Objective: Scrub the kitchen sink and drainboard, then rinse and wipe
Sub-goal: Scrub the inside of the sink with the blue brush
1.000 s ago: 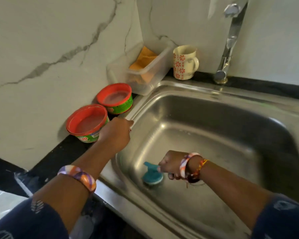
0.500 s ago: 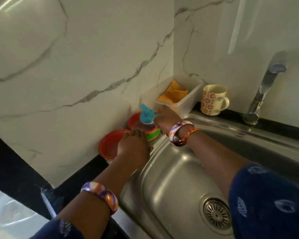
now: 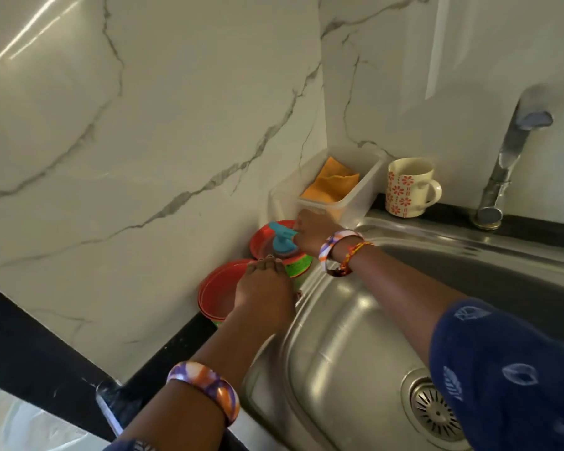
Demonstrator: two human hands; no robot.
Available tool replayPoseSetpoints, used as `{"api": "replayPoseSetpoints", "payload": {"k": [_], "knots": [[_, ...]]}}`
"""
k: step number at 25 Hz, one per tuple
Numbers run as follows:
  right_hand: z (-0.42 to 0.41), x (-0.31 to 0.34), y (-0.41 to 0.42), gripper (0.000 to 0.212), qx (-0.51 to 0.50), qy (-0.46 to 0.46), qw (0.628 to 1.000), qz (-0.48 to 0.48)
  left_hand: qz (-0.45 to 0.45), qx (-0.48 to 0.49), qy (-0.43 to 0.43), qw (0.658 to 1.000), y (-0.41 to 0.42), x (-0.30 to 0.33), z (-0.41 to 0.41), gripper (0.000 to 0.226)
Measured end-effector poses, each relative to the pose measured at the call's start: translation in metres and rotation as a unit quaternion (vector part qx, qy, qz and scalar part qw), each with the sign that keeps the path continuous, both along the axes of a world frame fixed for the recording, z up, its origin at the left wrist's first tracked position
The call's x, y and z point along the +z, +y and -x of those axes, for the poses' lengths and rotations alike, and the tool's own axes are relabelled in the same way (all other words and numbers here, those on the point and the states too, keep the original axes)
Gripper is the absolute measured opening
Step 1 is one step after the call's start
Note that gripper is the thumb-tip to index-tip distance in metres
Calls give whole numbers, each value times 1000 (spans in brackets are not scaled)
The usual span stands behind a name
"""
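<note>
At frame centre, the right hand [image 3: 311, 230] grips the blue scrubber [image 3: 282, 239] over the far red tub [image 3: 267, 237]; the left hand [image 3: 265, 292] fingers rest straight against it.

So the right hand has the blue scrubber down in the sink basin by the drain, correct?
Not in the basin. The head view shows the right hand holding the blue scrubber over the far red tub on the counter beside the sink; the drain sits clear of it.

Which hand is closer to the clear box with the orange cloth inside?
Right. The right hand holds the blue scrubber right in front of the clear box. The left hand is lower, by the red tubs.
</note>
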State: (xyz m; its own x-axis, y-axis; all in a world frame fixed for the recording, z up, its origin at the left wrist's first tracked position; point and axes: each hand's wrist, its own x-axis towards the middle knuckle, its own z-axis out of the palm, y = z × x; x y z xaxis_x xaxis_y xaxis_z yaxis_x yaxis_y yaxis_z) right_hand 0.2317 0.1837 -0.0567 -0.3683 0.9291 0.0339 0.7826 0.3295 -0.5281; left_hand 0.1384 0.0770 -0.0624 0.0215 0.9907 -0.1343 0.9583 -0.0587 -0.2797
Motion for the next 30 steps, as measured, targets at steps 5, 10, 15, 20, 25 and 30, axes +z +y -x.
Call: {"api": "replayPoseSetpoints", "payload": {"k": [5, 10, 15, 20, 25, 30], "knots": [[-4, 6, -16, 22, -49, 162, 984, 53, 5, -6, -17, 1000, 0, 1, 3, 71], [-80, 25, -81, 22, -57, 486, 801, 344, -8, 3, -43, 999, -6, 2, 6, 57], [-122, -48, -129, 14, -100, 412, 772, 474, -108, 68, -84, 988, -53, -2, -26, 23], [-88, -102, -158, 19, -135, 410, 682, 590, -64, 121, -93, 986, -78, -10, -22, 35], [-106, -100, -157, 23, -75, 359, 665, 651, 15, 127, -113, 985, -71, -33, -13, 48], [-85, -111, -150, 26, -100, 270, 773, 565, 3, 124, -78, 989, -62, -36, -13, 30]]}}
